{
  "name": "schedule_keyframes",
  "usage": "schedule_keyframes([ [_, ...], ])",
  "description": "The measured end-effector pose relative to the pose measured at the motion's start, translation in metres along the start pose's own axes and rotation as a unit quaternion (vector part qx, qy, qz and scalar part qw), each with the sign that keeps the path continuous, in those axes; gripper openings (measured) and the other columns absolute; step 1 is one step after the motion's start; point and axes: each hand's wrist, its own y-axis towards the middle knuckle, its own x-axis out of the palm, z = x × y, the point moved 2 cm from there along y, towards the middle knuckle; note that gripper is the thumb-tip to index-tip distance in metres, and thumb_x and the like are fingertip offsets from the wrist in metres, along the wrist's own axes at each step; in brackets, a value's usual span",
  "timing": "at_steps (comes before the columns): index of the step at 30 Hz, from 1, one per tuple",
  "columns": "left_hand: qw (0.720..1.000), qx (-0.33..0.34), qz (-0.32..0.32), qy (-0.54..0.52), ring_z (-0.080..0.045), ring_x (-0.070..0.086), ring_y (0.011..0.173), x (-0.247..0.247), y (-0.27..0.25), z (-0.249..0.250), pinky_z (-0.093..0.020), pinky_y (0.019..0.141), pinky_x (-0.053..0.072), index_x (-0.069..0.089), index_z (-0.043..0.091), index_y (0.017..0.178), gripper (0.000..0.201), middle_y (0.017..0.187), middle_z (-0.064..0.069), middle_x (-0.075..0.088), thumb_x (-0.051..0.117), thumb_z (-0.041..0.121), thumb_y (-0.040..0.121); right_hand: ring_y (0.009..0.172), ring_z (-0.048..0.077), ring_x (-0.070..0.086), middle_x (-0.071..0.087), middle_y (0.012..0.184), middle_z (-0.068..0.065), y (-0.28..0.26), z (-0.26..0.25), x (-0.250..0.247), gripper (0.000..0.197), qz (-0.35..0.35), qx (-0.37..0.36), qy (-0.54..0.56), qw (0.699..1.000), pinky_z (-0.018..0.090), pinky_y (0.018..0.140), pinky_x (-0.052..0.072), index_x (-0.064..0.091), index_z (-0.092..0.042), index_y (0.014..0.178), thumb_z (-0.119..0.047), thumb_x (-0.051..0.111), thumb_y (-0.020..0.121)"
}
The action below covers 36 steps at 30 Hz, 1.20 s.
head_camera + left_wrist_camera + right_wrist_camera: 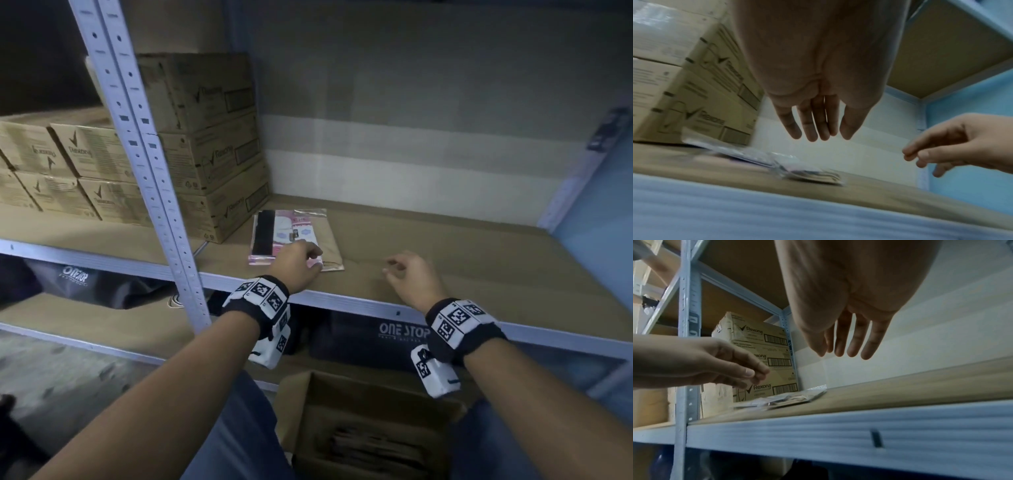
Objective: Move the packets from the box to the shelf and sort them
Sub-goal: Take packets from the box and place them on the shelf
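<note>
Both hands, left hand (297, 265) and right hand (411, 277), hover empty over shelf (462, 260) packets (287, 236).

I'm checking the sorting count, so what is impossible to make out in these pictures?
- Packets on the shelf: the left hand covers their near edge in the head view; both wrist views blur them, so no count.
- Box contents: dark and cut off by the head view's bottom edge.
- Packet print: too small to read.
</note>
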Motion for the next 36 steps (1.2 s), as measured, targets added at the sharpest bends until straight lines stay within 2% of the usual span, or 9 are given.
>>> schedule_keyframes([
  [2,1.0,0.021,-0.023,0.001,-0.021,0.059,0.105,0.017,-0.014,0.014,-0.022,0.088,0.042,0.065,0.008,0.114,0.03,0.112,-0.007,0.064,0.061,0.015,0.085,0.1,0.018,0.059,0.063,0.11,0.001,-0.019,0.009,-0.006,0.024,0.002,-0.022,-0.027,0.999,0.021,0.08,0.037,0.068,-0.011,0.11,-0.022,0.057,0.091],
  [6,0.993,0.064,-0.098,-0.004,-0.02,0.059,0.101,0.065,-0.045,0.033,-0.024,0.086,0.044,0.066,0.011,0.107,0.022,0.109,-0.006,0.064,0.062,0.017,0.085,0.101,0.019,0.058,0.063,0.107,0.002,-0.059,0.037,-0.009,0.023,-0.033,-0.033,-0.064,0.997,0.033,0.088,0.047,0.068,-0.011,0.108,-0.023,0.056,0.092],
  [9,0.985,0.067,-0.157,0.015,-0.019,0.06,0.1,0.107,-0.063,0.036,-0.02,0.082,0.042,0.065,0.012,0.107,0.024,0.109,-0.005,0.063,0.065,0.021,0.084,0.102,0.017,0.057,0.063,0.105,-0.001,-0.09,0.061,0.002,0.023,-0.07,-0.03,-0.08,0.994,0.034,0.088,0.049,0.067,-0.014,0.109,-0.022,0.059,0.089],
  [14,0.961,0.043,-0.262,0.072,-0.024,0.058,0.11,0.179,-0.08,0.022,-0.029,0.092,0.045,0.064,0.011,0.114,0.03,0.118,-0.008,0.062,0.064,0.019,0.085,0.108,0.016,0.055,0.061,0.113,0.0,-0.121,0.109,0.039,0.029,-0.165,0.046,-0.104,0.98,0.032,0.094,0.047,0.064,-0.016,0.116,-0.025,0.061,0.088],
  [21,0.917,-0.045,-0.373,0.13,-0.032,0.056,0.115,0.257,-0.101,-0.033,-0.039,0.097,0.047,0.057,0.007,0.12,0.038,0.126,-0.014,0.056,0.061,0.025,0.086,0.1,0.024,0.062,0.066,0.112,0.007,-0.129,0.17,0.115,0.028,-0.306,0.135,-0.121,0.935,0.036,0.086,0.052,0.065,-0.016,0.112,-0.027,0.062,0.086],
  [24,0.897,-0.068,-0.412,0.147,-0.032,0.053,0.117,0.279,-0.101,-0.054,-0.04,0.099,0.045,0.053,0.005,0.124,0.04,0.13,-0.016,0.053,0.059,0.025,0.09,0.103,0.026,0.062,0.065,0.113,0.006,-0.133,0.188,0.141,0.027,-0.376,0.147,-0.126,0.906,0.035,0.088,0.051,0.064,-0.014,0.113,-0.021,0.061,0.087],
  [28,0.883,-0.069,-0.437,0.157,-0.031,0.054,0.115,0.306,-0.1,-0.079,-0.041,0.098,0.046,0.055,0.011,0.119,0.036,0.128,-0.013,0.053,0.061,0.03,0.09,0.101,0.028,0.063,0.066,0.114,0.01,-0.133,0.207,0.175,0.024,-0.428,0.155,-0.131,0.881,0.035,0.086,0.051,0.066,-0.013,0.109,-0.011,0.057,0.086],
  [34,0.868,-0.046,-0.456,0.192,-0.028,0.057,0.112,0.335,-0.091,-0.108,-0.039,0.093,0.05,0.059,0.015,0.115,0.038,0.125,-0.009,0.057,0.07,0.025,0.08,0.113,0.033,0.055,0.055,0.126,0.018,-0.126,0.221,0.217,0.033,-0.493,0.117,-0.181,0.843,0.035,0.09,0.045,0.056,-0.005,0.123,-0.017,0.051,0.093],
  [36,0.864,-0.043,-0.464,0.189,-0.029,0.055,0.116,0.345,-0.089,-0.12,-0.038,0.094,0.046,0.058,0.012,0.117,0.034,0.128,-0.011,0.056,0.063,0.018,0.084,0.11,0.032,0.057,0.058,0.123,0.018,-0.122,0.225,0.23,0.026,-0.519,0.109,-0.195,0.825,0.032,0.084,0.045,0.06,-0.001,0.114,-0.013,0.05,0.093],
])
